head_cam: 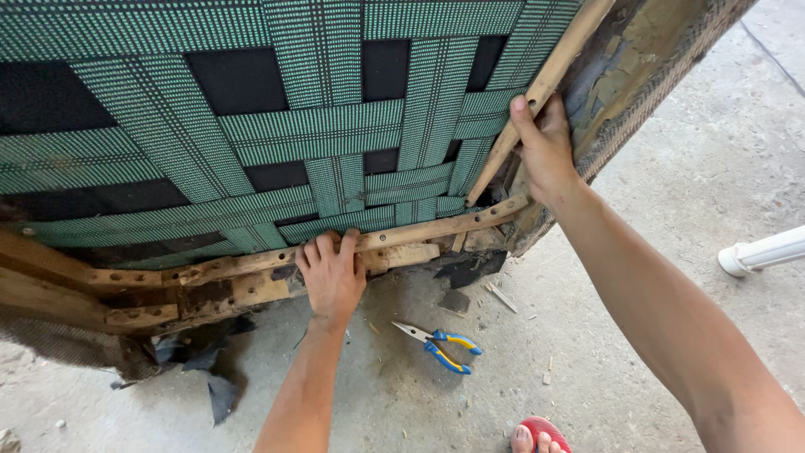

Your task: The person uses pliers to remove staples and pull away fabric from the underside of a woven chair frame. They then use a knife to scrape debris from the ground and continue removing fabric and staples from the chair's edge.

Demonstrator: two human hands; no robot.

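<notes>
My left hand (332, 275) curls over the worn wooden bottom rail (251, 267) of the upturned seat frame with green woven webbing (335, 134), my right hand (543, 147) clamps a loose pale wooden strip (537, 92), blue-and-yellow-handled pliers (440, 342) lying on the concrete floor (713, 193) between my arms.

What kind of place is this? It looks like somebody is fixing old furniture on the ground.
Probably a furniture repair or upholstery workshop, perhaps outdoors. A bare wooden frame with green webbing stands on a rough concrete floor, pliers lie nearby, and wood chips and fabric scraps are scattered about.
</notes>
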